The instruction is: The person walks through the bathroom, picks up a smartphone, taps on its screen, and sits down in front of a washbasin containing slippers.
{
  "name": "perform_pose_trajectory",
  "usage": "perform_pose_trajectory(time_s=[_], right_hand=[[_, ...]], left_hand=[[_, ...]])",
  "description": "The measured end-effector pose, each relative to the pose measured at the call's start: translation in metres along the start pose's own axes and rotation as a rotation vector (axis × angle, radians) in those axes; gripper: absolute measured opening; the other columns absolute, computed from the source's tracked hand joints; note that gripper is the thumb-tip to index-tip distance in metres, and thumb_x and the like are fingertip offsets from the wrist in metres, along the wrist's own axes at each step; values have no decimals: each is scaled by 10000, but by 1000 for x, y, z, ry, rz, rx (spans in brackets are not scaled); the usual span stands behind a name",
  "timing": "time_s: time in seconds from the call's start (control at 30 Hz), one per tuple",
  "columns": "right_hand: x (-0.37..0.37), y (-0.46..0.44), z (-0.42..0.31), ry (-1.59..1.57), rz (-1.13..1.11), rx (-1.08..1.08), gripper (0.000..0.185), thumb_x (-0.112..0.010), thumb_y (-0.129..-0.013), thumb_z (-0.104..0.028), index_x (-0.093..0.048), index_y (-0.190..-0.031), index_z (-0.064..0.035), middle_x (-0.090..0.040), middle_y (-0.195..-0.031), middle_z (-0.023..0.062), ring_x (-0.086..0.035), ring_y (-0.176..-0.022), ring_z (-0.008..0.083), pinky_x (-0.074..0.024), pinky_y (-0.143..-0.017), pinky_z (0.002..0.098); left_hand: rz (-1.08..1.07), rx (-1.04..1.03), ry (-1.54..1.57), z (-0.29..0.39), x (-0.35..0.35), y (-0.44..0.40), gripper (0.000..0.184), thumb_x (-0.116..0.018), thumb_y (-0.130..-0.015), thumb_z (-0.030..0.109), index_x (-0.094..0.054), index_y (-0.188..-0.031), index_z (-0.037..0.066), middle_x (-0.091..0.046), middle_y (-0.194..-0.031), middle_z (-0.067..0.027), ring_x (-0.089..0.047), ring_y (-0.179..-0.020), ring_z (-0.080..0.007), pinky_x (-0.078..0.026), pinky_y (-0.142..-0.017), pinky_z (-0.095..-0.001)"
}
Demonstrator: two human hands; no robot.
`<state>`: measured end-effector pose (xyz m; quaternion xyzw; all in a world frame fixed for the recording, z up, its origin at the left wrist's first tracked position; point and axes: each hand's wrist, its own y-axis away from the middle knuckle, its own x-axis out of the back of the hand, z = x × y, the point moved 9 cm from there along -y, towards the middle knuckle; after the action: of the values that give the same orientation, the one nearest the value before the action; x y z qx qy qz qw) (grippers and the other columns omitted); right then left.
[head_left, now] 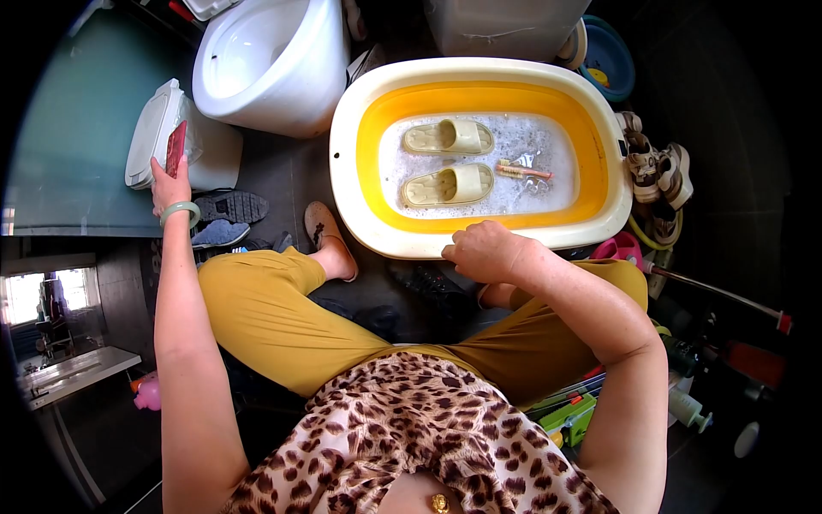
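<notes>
My left hand, with a pale green bangle on its wrist, is closed around a flat red rectangular object beside a white lidded bin. Over the near rim of a cream and yellow tub, my right hand has its fingers curled; what is under them, if anything, is hidden. Foamy water fills the tub's bottom. In it lie two pale slippers, an upper one and a lower one, both toes pointing right. A pink-handled brush floats or rests right of them.
A white toilet stands at upper left, behind the bin. Dark shoes lie on the floor below the bin. Sneakers are piled right of the tub, and a blue basin sits beyond. A long metal rod sticks out at right.
</notes>
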<state>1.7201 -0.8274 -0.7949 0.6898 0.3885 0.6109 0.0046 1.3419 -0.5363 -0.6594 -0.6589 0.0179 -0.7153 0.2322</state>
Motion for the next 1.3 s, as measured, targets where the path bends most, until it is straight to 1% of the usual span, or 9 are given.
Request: perform_pose_trajectory(time_s=[0.53,0.73,0.8,1.3], right_hand=[[2,2,-1,-10,-25,-3,213,-511,-769,-215,-591,-922,-90,-587,-829,114,-577,-790,261,-455,-682,351],[1,1,-1,-19,-31,-7,210,-501,-773,-199,-591,-928,-88,-588,-833,113,-577,-793,262,-453,-685,352],[5,2,-2,-13,-11,9,204,-491,-765,-163,-597,-908,-64,-607,-862,118,-592,-811,264,-471,-673,352],[4,2,-2,-22,-19,15,210,-504,-768,-185,-594,-911,-62,-604,-863,121,-590,-814,266,-469,-680,354]], left_hand=[[10,-8,-7,0,0,-1,745,-452,-722,601,-218,-1312,210,-484,-1124,-199,-453,-1049,-358,-305,-845,-536],[6,-11,8,-1,-2,-3,747,-456,-722,597,-215,-1313,210,-480,-1130,-200,-450,-1054,-360,-304,-849,-538],[5,-7,9,-1,-1,-2,748,-458,-721,596,-215,-1314,209,-478,-1134,-198,-450,-1056,-359,-303,-850,-537],[-4,3,0,3,3,2,745,-466,-722,584,-214,-1314,208,-473,-1147,-191,-448,-1061,-354,-304,-854,-528]])
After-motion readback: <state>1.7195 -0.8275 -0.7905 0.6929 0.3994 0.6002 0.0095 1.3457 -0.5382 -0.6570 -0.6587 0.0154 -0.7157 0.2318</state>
